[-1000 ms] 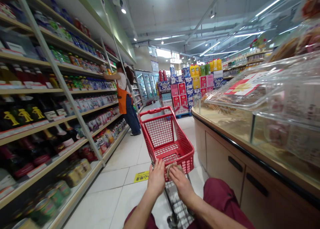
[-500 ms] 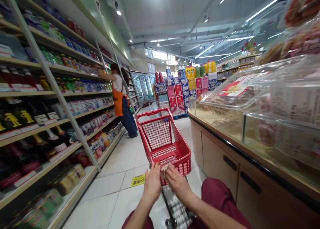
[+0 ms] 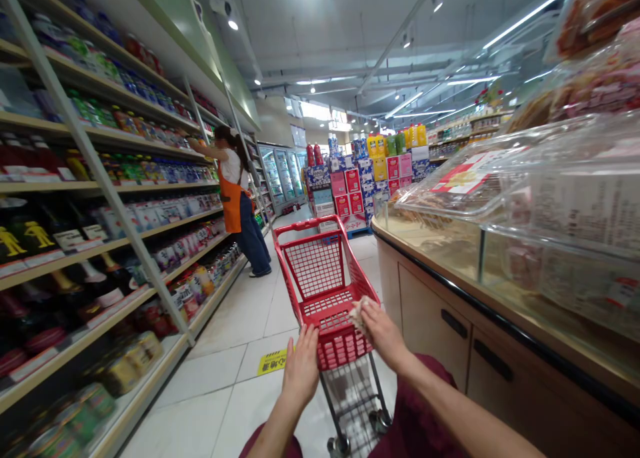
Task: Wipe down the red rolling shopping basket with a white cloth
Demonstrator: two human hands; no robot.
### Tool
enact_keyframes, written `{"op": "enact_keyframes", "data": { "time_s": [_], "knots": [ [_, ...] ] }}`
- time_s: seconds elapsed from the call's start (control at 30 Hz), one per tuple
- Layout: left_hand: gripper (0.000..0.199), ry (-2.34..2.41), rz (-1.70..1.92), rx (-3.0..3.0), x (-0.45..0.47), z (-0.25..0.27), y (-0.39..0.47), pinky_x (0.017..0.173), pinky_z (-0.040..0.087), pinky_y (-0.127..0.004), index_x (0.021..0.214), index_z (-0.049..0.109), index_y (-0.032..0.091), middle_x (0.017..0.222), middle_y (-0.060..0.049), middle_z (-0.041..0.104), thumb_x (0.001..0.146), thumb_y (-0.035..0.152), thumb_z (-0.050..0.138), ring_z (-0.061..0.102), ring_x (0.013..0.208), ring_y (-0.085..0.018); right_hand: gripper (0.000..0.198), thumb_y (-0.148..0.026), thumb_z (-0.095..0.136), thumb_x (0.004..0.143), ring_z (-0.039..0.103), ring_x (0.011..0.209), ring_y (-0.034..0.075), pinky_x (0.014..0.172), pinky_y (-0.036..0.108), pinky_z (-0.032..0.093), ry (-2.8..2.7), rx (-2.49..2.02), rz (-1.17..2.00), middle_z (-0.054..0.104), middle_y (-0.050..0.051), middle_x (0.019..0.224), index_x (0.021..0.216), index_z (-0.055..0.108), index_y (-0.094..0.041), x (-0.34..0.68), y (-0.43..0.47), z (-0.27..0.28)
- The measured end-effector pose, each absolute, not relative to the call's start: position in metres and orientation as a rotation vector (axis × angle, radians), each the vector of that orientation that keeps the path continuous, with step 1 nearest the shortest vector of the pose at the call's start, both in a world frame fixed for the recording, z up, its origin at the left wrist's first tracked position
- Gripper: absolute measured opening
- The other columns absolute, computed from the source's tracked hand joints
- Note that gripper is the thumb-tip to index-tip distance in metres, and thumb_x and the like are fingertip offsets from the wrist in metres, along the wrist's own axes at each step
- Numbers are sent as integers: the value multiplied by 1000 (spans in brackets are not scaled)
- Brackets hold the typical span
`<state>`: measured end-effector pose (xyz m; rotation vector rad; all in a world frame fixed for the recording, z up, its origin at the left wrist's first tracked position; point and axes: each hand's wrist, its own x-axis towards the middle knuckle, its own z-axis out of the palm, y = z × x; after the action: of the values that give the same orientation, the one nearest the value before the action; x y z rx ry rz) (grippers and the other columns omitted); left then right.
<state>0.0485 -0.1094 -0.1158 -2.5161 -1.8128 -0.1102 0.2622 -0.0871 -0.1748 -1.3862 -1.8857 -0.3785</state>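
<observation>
A red shopping cart [image 3: 327, 305] stands in front of me, its basket holding nothing I can see. My right hand [image 3: 383, 328] is closed on a crumpled pale cloth [image 3: 359, 315] and presses it against the rim at the basket's near right corner. My left hand [image 3: 303, 365] rests at the near left corner of the rim, fingers stretched out and thumb apart. Its fingertips touch the red plastic. Below the basket show the cart's grey lower rack and wheels.
Shelves of bottles and cans [image 3: 145, 185] line the left, where a person in an orange apron [image 3: 233, 198] reaches toward a shelf. A counter [image 3: 425, 298] with clear packaged food stands close on the right. Stacked boxes [image 3: 350, 191] stand ahead. A yellow floor sign [image 3: 271, 362] lies left of the cart.
My right hand has moved right with the cloth, from the middle of the near rim to its right corner. My left hand has stayed almost in place.
</observation>
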Motion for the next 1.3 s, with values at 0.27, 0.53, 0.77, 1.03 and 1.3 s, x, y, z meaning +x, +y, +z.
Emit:
{"op": "enact_keyframes", "data": {
  "time_s": [0.27, 0.53, 0.77, 1.03, 1.3],
  "knots": [
    [63, -1790, -102, -2515, 55, -121, -105, 105, 14, -43, 132, 24, 18, 140, -2, 23, 71, 2, 22, 15, 130, -15, 37, -8, 39, 82, 39, 119, 19, 96, 38, 38, -1976, -1227, -357, 51, 10, 121, 115, 52, -15, 207, -82, -186],
    [64, -1785, -131, -2505, 56, -127, -105, 105, 13, -44, 132, 24, 15, 141, -4, 23, 69, 4, 24, 14, 130, -16, 41, -9, 36, 81, 38, 119, 21, 98, 41, 34, -1764, -1643, -219, 46, 12, 126, 119, 49, -16, 253, -78, -166],
    [64, -1755, -38, -2510, 53, -120, -110, 106, 12, -45, 132, 24, 16, 141, -4, 23, 69, 4, 24, 14, 130, -16, 41, -13, 51, 73, 45, 114, 21, 97, 35, 36, -1909, -1424, -127, 51, 12, 121, 115, 53, -14, 217, -78, -146],
    [62, -1761, -84, -2497, 55, -118, -115, 105, 13, -44, 131, 26, 13, 139, -7, 27, 69, 5, 27, 16, 130, -18, 36, -6, 40, 77, 39, 118, 24, 99, 41, 31, -1720, -1650, -192, 51, 12, 121, 106, 59, -14, 257, -84, -153],
    [61, -1775, -93, -2452, 43, -121, -111, 105, 13, -45, 131, 27, 13, 139, -6, 29, 70, 4, 24, 18, 129, -17, 40, -5, 42, 78, 41, 116, 24, 97, 48, 30, -2101, -1477, -384, 49, 8, 124, 114, 53, -20, 245, -88, -154]
  ]
}}
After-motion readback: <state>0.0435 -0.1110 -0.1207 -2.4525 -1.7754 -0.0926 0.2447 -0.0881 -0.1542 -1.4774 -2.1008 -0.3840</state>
